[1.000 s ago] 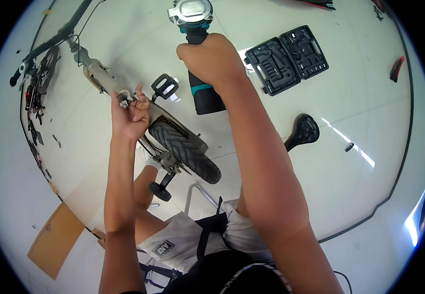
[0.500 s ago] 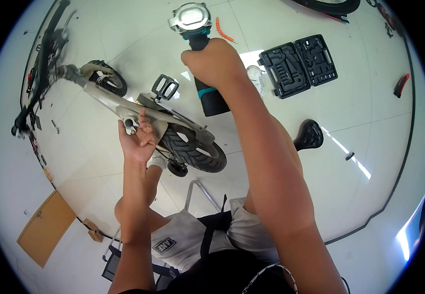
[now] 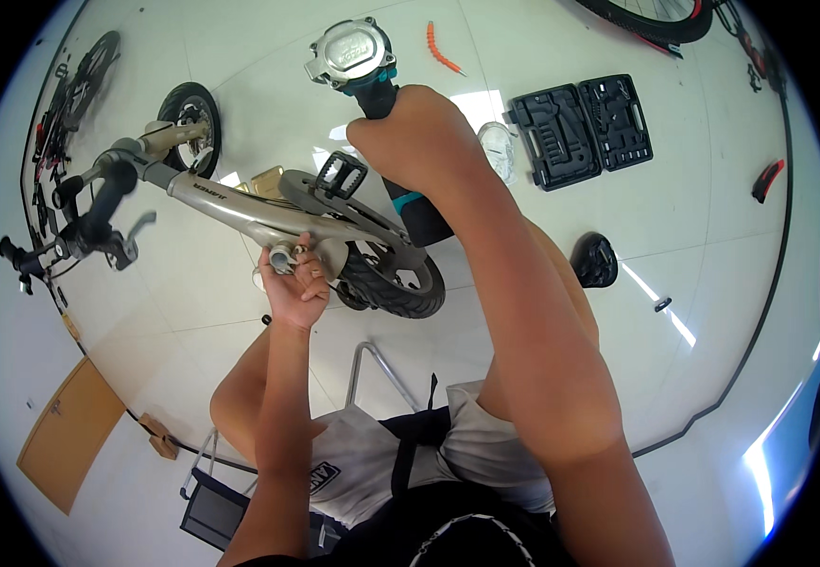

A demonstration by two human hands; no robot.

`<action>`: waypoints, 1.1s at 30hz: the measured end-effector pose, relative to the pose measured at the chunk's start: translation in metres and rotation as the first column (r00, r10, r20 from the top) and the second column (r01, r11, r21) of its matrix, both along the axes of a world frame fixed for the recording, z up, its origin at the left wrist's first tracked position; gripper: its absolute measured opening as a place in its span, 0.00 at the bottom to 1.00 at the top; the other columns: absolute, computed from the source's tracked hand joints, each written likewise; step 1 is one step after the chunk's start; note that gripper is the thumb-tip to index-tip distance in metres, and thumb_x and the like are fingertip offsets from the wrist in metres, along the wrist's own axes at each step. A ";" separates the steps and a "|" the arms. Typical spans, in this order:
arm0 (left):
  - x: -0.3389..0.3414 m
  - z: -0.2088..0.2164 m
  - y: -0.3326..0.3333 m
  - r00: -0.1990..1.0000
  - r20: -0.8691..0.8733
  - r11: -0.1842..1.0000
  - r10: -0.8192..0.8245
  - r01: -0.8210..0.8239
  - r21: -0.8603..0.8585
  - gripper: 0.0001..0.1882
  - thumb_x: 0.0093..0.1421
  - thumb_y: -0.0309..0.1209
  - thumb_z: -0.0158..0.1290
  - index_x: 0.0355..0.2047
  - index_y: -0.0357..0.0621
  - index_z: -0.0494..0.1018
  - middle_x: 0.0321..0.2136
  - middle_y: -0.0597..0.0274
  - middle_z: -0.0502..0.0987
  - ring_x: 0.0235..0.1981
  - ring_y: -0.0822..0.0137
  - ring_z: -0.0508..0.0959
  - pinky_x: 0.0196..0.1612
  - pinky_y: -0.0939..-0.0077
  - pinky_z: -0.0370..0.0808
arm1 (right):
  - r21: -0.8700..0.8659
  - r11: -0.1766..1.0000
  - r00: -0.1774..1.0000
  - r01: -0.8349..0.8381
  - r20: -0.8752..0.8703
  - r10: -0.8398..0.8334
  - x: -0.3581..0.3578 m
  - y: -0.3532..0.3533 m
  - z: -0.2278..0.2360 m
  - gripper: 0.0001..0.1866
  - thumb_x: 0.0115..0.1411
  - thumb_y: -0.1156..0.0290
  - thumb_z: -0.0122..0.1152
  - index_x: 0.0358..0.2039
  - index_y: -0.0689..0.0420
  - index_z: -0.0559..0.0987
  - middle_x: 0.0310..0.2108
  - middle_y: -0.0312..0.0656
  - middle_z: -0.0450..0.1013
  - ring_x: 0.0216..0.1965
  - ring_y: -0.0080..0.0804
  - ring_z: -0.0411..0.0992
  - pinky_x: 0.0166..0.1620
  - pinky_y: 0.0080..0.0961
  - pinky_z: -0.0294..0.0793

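Right hand (image 3: 414,137) is wrapped around the grip of a silver-headed power tool (image 3: 353,55); by the left hand (image 3: 298,291), fingers curled in, a bicycle (image 3: 225,210) is held at an open tube end (image 3: 282,257). The bicycle is set on the floor (image 3: 183,293), leftward; an opened tool case (image 3: 600,144) and black saddle (image 3: 595,260) are seen rightward.
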State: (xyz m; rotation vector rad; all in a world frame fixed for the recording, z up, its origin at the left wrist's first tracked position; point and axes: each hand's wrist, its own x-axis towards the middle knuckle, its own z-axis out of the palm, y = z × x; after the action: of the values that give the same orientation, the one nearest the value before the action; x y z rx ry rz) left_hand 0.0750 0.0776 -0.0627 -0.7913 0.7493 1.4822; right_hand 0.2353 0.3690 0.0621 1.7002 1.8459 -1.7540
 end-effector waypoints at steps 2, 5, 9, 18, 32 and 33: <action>0.001 -0.004 -0.002 1.000 0.015 0.998 0.001 -0.002 0.056 0.36 0.59 0.63 0.48 0.53 0.45 0.75 0.25 0.71 0.75 0.24 0.74 0.72 0.15 0.82 0.57 | 0.010 1.000 1.000 -0.005 0.001 0.005 -0.003 -0.002 -0.003 0.10 0.44 0.68 0.58 0.24 0.62 0.79 0.22 0.48 0.78 0.28 0.43 0.79 0.35 0.36 0.79; 0.004 -0.005 -0.005 1.000 0.020 0.996 -0.010 0.009 0.084 0.36 0.59 0.61 0.49 0.53 0.43 0.75 0.25 0.73 0.74 0.25 0.75 0.72 0.16 0.81 0.57 | 0.030 0.999 1.000 -0.012 0.003 0.011 -0.002 -0.001 -0.001 0.10 0.45 0.68 0.58 0.24 0.62 0.80 0.23 0.49 0.78 0.29 0.43 0.79 0.35 0.37 0.79; 0.009 0.000 -0.004 0.999 0.039 0.997 -0.008 0.005 0.076 0.38 0.58 0.61 0.50 0.55 0.40 0.73 0.24 0.74 0.73 0.25 0.76 0.72 0.16 0.81 0.56 | 0.044 0.998 0.999 0.038 -0.020 -0.037 0.001 0.002 0.003 0.10 0.45 0.68 0.58 0.25 0.62 0.80 0.24 0.50 0.78 0.30 0.45 0.80 0.37 0.36 0.79; 0.008 0.006 -0.019 0.998 0.068 0.998 0.013 -0.017 0.062 0.46 0.60 0.62 0.51 0.65 0.37 0.60 0.29 0.74 0.74 0.27 0.78 0.72 0.22 0.82 0.60 | 0.037 0.997 0.998 0.060 -0.016 -0.060 0.009 0.019 0.001 0.13 0.46 0.67 0.59 0.29 0.63 0.81 0.29 0.52 0.80 0.34 0.46 0.80 0.41 0.36 0.80; 0.037 0.060 -0.017 0.936 -0.091 0.937 -0.340 0.330 -0.115 0.39 0.68 0.60 0.38 0.62 0.35 0.64 0.50 0.51 0.79 0.50 0.59 0.80 0.38 0.72 0.77 | 0.032 0.994 0.992 0.107 -0.065 -0.104 0.006 0.010 0.000 0.13 0.47 0.67 0.58 0.29 0.63 0.81 0.28 0.50 0.79 0.34 0.46 0.80 0.40 0.38 0.80; 0.038 0.071 -0.002 0.842 -0.171 0.859 -0.511 0.498 -0.117 0.37 0.70 0.57 0.38 0.62 0.34 0.64 0.50 0.51 0.79 0.50 0.60 0.80 0.38 0.72 0.77 | 0.024 0.995 0.993 0.101 -0.067 -0.099 0.005 0.010 0.000 0.13 0.47 0.66 0.58 0.29 0.63 0.81 0.28 0.50 0.80 0.34 0.46 0.80 0.40 0.38 0.80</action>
State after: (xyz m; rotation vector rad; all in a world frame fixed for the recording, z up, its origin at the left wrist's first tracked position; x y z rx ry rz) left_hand 0.1125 0.0754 0.0082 -0.4451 1.0717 1.0623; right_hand 0.2401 0.3788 0.0617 1.7963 1.8497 -1.8510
